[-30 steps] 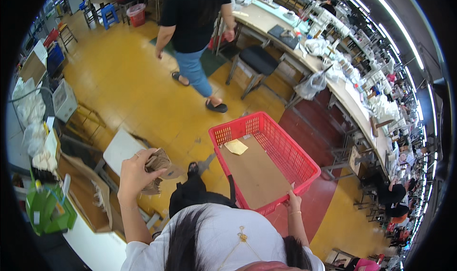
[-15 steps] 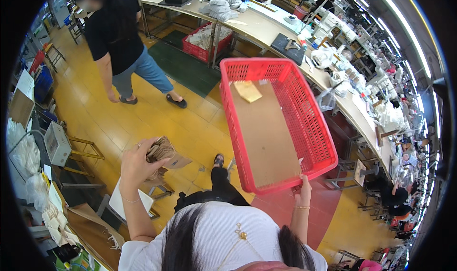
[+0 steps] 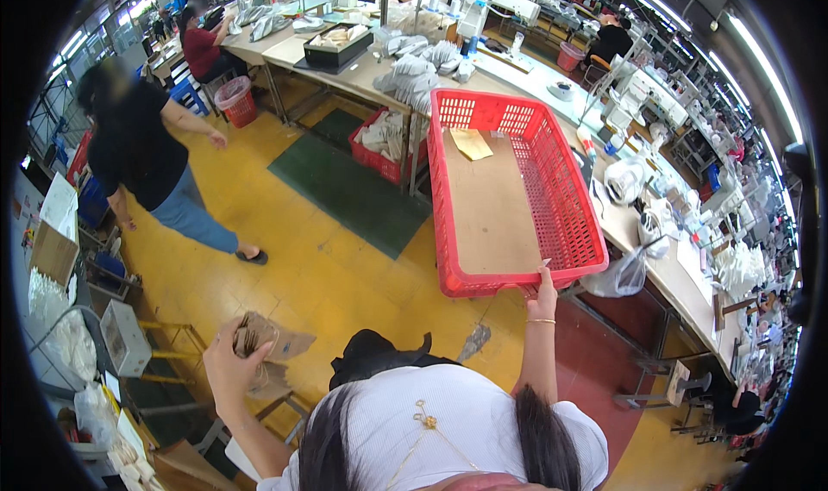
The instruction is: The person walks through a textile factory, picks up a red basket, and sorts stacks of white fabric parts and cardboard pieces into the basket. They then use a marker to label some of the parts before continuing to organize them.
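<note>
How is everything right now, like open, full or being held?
Left hand: curled around the brown bundle
Brown bundle: held
Red basket: open on top, held
Right hand: gripping the basket's near rim
Brown board: flat inside the basket
Yellow sheet: lying on the board
Black box: open, pale pieces inside
Low red crate: holding pale pieces

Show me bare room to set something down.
Inside the red basket, the brown cardboard is bare between the yellow piece and the near rim by the right hand. Yellow floor shows open between the green floor patch and the left hand holding a brown bundle. The worktable is crowded behind and right of the basket, with grey bundles and white items.
</note>
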Motion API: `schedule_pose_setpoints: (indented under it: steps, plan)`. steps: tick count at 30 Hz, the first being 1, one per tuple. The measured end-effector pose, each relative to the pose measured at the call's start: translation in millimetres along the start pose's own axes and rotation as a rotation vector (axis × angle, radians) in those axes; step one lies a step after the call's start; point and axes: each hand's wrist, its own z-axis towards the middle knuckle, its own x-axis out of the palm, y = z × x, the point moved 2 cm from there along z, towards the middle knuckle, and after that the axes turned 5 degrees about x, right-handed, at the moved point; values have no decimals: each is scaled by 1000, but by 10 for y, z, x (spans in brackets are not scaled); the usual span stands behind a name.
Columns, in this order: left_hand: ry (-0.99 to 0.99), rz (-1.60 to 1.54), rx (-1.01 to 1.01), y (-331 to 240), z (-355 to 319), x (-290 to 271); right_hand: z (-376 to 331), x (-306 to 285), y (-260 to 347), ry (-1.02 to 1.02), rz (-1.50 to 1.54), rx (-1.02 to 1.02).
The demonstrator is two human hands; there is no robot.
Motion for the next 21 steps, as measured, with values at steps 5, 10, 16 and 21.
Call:
schedule_pose_setpoints:
  steps: [5,10,16,21]
  plan:
    - [102,-56,-28,310,1025,461,905,1034,-315,-84,75,-12]
    - [131,-21,172,320,2549,875,1372,2089,-463,-232,180,-38]
    - [208,-49,444,88,4328,1228,1770,3014,-427,-341,235,-89]
    - [224,-139,583,-407,5232,1720,2338,3543,-329,-405,311,-106]
